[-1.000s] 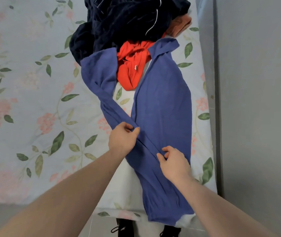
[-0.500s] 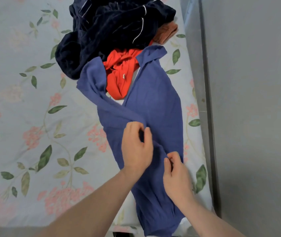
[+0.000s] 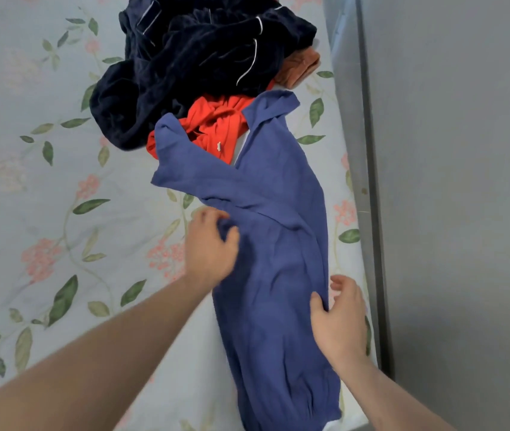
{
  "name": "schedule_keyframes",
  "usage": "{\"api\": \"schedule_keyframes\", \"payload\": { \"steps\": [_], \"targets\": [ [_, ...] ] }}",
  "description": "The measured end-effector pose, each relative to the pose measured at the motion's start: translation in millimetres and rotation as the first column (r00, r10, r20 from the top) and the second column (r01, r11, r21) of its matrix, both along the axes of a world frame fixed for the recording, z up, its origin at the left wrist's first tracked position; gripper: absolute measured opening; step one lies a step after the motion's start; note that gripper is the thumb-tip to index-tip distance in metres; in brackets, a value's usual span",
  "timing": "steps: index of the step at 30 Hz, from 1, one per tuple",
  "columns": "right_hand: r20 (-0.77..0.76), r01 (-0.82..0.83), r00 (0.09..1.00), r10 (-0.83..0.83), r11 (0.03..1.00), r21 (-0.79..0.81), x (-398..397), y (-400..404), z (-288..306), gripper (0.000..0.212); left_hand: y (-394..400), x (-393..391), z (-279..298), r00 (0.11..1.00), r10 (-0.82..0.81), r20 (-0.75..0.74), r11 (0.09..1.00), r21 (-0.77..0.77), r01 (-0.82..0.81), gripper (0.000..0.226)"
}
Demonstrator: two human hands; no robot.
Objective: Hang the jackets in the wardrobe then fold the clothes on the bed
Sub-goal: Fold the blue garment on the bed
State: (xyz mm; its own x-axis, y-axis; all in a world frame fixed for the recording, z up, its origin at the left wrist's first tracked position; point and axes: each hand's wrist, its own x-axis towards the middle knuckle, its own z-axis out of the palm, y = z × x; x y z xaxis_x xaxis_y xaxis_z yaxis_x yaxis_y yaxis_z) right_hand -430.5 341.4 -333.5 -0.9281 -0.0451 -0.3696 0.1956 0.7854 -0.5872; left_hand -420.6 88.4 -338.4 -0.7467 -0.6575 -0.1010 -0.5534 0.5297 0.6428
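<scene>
A blue garment (image 3: 266, 259) lies spread along the right-hand side of a bed (image 3: 45, 197) covered with a floral sheet, its collar at the far end just touching a heap of other clothes: a red garment (image 3: 216, 129), a dark navy garment (image 3: 191, 63) with white piping, and a rust-coloured piece (image 3: 300, 68) at the back. The long axis of the blue garment runs from the near edge of the bed, where its hem hangs slightly over, away toward the heap, with the collar pointing away from the person; one sleeve or side panel is folded across the chest on the left. The left hand (image 3: 210, 247) rests at the garment's left edge with fingers loosely spread and slightly curled, blurred, and whether it pinches cloth cannot be told. The right hand (image 3: 337, 318) is at the right edge, thumb on the fabric and fingers apart, apparently touching rather than gripping. The cloth appears thin, soft and limp, judging from its fine wrinkles and drape; it should weigh little, slide easily on the sheet and hold no shape of its own. Good places to take hold would be the side seams, shoulders or hem, pinched at two well-separated points so that the fold line stays straight. A grey wall (image 3: 465, 181) borders the bed on the right.
</scene>
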Motion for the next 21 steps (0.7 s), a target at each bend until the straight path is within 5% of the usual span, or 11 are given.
{"api": "schedule_keyframes", "payload": {
  "steps": [5, 7, 9, 11, 16, 19, 21],
  "targets": [
    [-0.124, -0.183, 0.978, 0.167, 0.975, -0.123, -61.4, -58.6, 8.0, 0.050, -92.3, -4.5, -10.9, 0.861, 0.318, 0.396, 0.948, -0.117, -0.296, 0.072],
    [-0.140, -0.280, 0.954, 0.264, 0.954, -0.105, -80.9, -85.1, 10.1, 0.054, -101.9, -9.5, -28.1, 0.783, 0.263, 0.564, 0.959, -0.064, -0.276, 0.123],
    [-0.133, -0.346, 0.933, 0.334, 0.934, -0.088, -96.8, -113.1, 11.3, 0.057, -98.5, -20.0, -49.2, 0.802, 0.260, 0.537, 0.957, -0.035, -0.286, 0.165],
    [-0.155, -0.405, 0.908, 0.390, 0.911, -0.079, -108.8, -142.0, 7.3, 0.058, -96.2, -26.8, -61.7, 0.819, 0.298, 0.490, 0.942, -0.011, -0.336, 0.170],
    [-0.160, -0.606, 0.771, 0.617, 0.787, 0.112, -127.3, -202.7, -14.6, 0.064, -114.6, -37.9, -53.8, 0.697, 0.209, 0.686, 0.953, 0.016, -0.301, 0.166],
    [-0.176, -0.635, 0.733, 0.657, 0.754, 0.169, -135.5, -219.7, -23.1, 0.037, -123.4, -47.9, -55.1, 0.690, 0.180, 0.701, 0.951, 0.054, -0.304, 0.169],
    [-0.259, -0.597, 0.764, 0.591, 0.800, 0.065, -139.0, -221.9, -22.3, 0.012, -124.9, -51.8, -53.6, 0.649, 0.169, 0.742, 0.953, 0.046, -0.300, 0.173]
  ]
}}
